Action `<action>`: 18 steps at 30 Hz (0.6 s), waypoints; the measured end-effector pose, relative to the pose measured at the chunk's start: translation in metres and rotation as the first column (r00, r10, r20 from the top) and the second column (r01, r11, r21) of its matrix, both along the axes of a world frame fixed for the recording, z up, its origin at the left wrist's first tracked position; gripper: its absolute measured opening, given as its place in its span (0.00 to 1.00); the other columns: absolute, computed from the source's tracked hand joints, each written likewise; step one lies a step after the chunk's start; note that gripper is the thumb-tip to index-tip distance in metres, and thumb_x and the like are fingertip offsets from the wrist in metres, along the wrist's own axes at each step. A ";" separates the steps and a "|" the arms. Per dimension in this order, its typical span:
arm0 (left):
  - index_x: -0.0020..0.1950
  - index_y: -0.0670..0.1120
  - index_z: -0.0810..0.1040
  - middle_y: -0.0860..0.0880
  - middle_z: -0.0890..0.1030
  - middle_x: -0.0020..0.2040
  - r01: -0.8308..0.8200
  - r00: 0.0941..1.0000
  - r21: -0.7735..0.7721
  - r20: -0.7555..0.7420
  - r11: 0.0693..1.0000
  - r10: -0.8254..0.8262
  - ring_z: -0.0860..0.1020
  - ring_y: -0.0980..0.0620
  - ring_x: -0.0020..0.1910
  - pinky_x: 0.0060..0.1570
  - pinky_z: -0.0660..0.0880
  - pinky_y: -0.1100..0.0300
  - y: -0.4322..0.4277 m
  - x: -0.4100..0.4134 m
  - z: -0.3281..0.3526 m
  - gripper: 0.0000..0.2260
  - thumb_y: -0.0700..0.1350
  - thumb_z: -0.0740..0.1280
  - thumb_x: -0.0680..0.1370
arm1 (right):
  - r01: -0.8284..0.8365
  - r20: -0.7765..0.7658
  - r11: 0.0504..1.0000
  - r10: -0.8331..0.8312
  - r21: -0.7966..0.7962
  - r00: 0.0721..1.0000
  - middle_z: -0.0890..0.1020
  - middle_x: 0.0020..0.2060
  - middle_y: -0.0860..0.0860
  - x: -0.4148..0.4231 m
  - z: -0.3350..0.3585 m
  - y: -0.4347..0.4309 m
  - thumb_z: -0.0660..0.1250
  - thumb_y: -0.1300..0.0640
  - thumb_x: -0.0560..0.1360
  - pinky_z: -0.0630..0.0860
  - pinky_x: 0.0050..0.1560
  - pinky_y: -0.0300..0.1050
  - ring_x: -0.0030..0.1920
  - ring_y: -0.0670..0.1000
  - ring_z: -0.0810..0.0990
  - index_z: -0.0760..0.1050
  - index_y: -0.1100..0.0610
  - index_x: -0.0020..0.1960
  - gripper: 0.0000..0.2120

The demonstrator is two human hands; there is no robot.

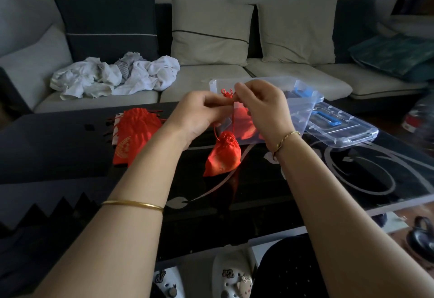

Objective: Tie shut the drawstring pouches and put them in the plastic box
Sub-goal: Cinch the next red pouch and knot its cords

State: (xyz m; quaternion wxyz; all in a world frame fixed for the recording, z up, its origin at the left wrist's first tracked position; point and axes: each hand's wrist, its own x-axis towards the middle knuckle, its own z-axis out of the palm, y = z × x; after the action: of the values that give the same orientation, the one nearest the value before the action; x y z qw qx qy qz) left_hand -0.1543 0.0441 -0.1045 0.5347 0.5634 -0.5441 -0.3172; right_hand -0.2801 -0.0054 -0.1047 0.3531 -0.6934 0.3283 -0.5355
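Red drawstring pouch [223,154] dangles by its drawstring [233,119] low over a black glass surface [58,147], mouth gathered; whether its base touches cannot be told. A person's left grip [199,109] and right grip [260,107] both pinch the thin cord near its knotted ends [226,92], apparently working the tie. The satin-looking bag appears light, soft and slippery, likely to slump or slide if taken by the body. The cord or the puckered neck looks the surest hold for lifting it. At 1 o'clock from the pouch stands the open clear plastic box [300,114], with red pouches [244,121] showing through its wall. Its lid [340,126] lies at 3 o'clock from it. A pile of flat pouches [133,128] waits at 10 o'clock.
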 end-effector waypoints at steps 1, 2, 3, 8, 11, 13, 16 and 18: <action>0.45 0.47 0.81 0.53 0.80 0.33 -0.004 0.999 -0.003 0.035 1.000 0.004 0.74 0.62 0.28 0.36 0.72 0.67 0.000 -0.001 0.000 0.04 0.38 0.71 0.73 | -0.012 -0.027 1.000 0.011 -0.024 1.000 0.75 0.27 0.45 0.001 0.000 0.001 0.65 0.57 0.76 0.69 0.35 0.40 0.28 0.41 0.69 0.75 0.56 0.33 0.13; 0.45 0.45 0.81 0.53 0.79 0.31 -0.015 0.998 -0.009 0.061 1.000 0.015 0.74 0.63 0.26 0.34 0.71 0.69 0.000 -0.003 0.000 0.03 0.39 0.71 0.73 | -0.023 -0.046 0.999 0.021 -0.038 0.999 0.75 0.28 0.47 0.002 -0.002 0.002 0.64 0.57 0.76 0.69 0.36 0.40 0.29 0.41 0.70 0.75 0.57 0.34 0.13; 0.45 0.43 0.81 0.54 0.78 0.29 -0.036 0.996 -0.019 0.078 0.999 0.037 0.73 0.63 0.25 0.32 0.70 0.70 0.000 -0.004 0.001 0.01 0.40 0.71 0.74 | -0.029 -0.034 0.999 0.028 -0.020 0.999 0.76 0.29 0.47 0.003 -0.003 0.001 0.64 0.56 0.77 0.69 0.36 0.40 0.30 0.43 0.71 0.75 0.57 0.34 0.13; 0.42 0.46 0.81 0.56 0.80 0.29 -0.060 0.998 -0.010 0.024 0.998 0.060 0.74 0.63 0.26 0.32 0.72 0.70 -0.001 -0.004 0.001 0.01 0.41 0.71 0.74 | -0.040 0.038 0.954 0.030 0.296 0.999 0.78 0.35 0.51 0.000 -0.012 -0.012 0.55 0.50 0.80 0.70 0.32 0.37 0.30 0.45 0.74 0.74 0.59 0.42 0.16; 0.44 0.46 0.82 0.50 0.82 0.38 -0.027 0.999 -0.002 0.044 1.000 0.027 0.76 0.59 0.33 0.37 0.73 0.67 -0.002 -0.003 -0.002 0.02 0.41 0.70 0.75 | -0.147 -0.028 0.921 0.168 0.362 0.985 0.79 0.38 0.56 0.001 -0.019 -0.008 0.54 0.49 0.80 0.71 0.39 0.45 0.36 0.52 0.75 0.76 0.59 0.42 0.19; 0.44 0.46 0.82 0.50 0.82 0.38 -0.021 1.000 0.008 0.017 1.000 0.020 0.75 0.59 0.33 0.37 0.73 0.66 -0.002 -0.002 -0.002 0.02 0.41 0.70 0.75 | -0.192 0.019 0.915 0.199 0.356 0.980 0.77 0.35 0.58 0.002 -0.019 -0.005 0.57 0.51 0.80 0.69 0.41 0.50 0.37 0.55 0.73 0.74 0.57 0.38 0.16; 0.43 0.46 0.81 0.53 0.80 0.33 -0.020 0.999 0.013 -0.028 1.000 0.020 0.74 0.60 0.29 0.34 0.74 0.67 -0.001 -0.002 -0.002 0.03 0.40 0.68 0.76 | -0.137 -0.017 0.942 0.149 0.306 0.989 0.73 0.29 0.54 0.003 -0.018 -0.005 0.60 0.56 0.80 0.68 0.37 0.49 0.31 0.53 0.70 0.70 0.57 0.34 0.16; 0.41 0.46 0.80 0.52 0.80 0.33 -0.050 0.994 -0.014 -0.095 0.999 0.049 0.76 0.59 0.28 0.32 0.74 0.66 -0.002 -0.002 -0.002 0.06 0.38 0.67 0.76 | -0.172 0.084 0.923 0.152 0.344 0.985 0.71 0.28 0.52 0.002 -0.016 -0.005 0.59 0.57 0.80 0.66 0.31 0.45 0.29 0.49 0.69 0.69 0.58 0.34 0.16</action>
State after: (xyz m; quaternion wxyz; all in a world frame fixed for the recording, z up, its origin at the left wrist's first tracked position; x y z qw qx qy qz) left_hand -0.1568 0.0424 -0.1068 0.5721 0.5567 -0.5065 -0.3258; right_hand -0.2782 -0.0103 -0.1208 0.5227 -0.6292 0.3500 -0.4565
